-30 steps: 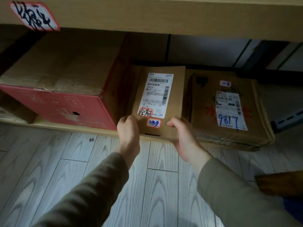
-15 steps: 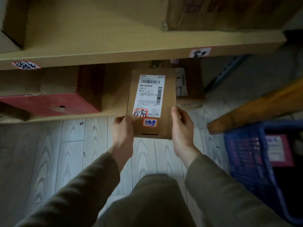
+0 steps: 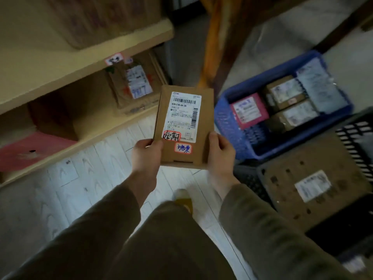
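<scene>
Parcel (image 3: pixel 203 122) of brown card sits up in the air in front of the person, over the pale wooden floor (image 3: pixel 80 178) and between the shelf and the baskets; it is flat and small, and its long side points away from the person; a white label (image 3: pixel 182 116) with black bar lines is stuck on its front; two little stickers with red edges sit low on it, one (image 3: pixel 171 136) with black writing and one (image 3: pixel 183 148) with blue writing; the left hand (image 3: pixel 146 156) holds the parcel's near left corner, with the thumb on the front and the fingers curled round behind; the right hand (image 3: pixel 220 154) holds the near right edge the same way, thumb on top and fingers tucked under, out of sight; to the left is a tan shelf (image 3: pixel 60 73) with a brown box (image 3: pixel 135 85) on its low board, and a red box (image 3: pixel 30 150) is further left; to the right, on the floor, is a blue basket (image 3: pixel 228 126) with a pink parcel (image 3: pixel 249 110) and some brown parcels inside; just beside it, nearer the person, is a black basket (image 3: pixel 355 128) with a big flat brown parcel (image 3: pixel 298 178) in it; a shoe (image 3: pixel 182 199) shows on the floor below the hands.
</scene>
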Demonstrator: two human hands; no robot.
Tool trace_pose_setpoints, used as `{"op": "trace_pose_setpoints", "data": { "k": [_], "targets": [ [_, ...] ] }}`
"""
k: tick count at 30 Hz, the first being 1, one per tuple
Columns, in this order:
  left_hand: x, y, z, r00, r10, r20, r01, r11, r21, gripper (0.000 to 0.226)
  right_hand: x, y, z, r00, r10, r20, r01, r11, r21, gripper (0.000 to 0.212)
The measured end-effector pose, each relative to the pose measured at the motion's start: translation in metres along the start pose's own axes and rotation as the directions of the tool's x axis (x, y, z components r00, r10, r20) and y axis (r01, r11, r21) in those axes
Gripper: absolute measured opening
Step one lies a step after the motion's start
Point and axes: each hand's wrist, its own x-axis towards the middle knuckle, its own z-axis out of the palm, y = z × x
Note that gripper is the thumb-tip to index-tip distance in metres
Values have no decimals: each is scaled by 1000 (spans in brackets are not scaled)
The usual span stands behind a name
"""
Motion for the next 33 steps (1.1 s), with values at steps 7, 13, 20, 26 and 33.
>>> {"op": "trace_pose_setpoints", "data": {
  "k": [7, 13, 20, 26, 33],
  "targets": [
    [-70, 22, 44, 974, 115, 197, -152, 971, 186, 21, -42, -35, -86, 976, 48, -212, -9, 983, 181, 24],
    [-137, 20, 88, 911, 160, 380, -281, 915, 290, 17, -74, -39, -161, 929, 194, -316, -73, 931, 358, 18],
    [-217, -23, 175, 861, 126, 493, -337, 868, 365, 20, -99, -13, -283, 884, 276, -378, -78, 883, 463, 21],
    [-293, -76, 262, 809, 73, 583, -375, 828, 417, 33, -109, 19, -405, 829, 356, -431, -99, 852, 514, 25],
    [-358, -127, 343, 733, -56, 678, -364, 810, 460, 39, -125, 57, -512, 770, 501, -395, -89, 697, 711, 23]
  ]
}}
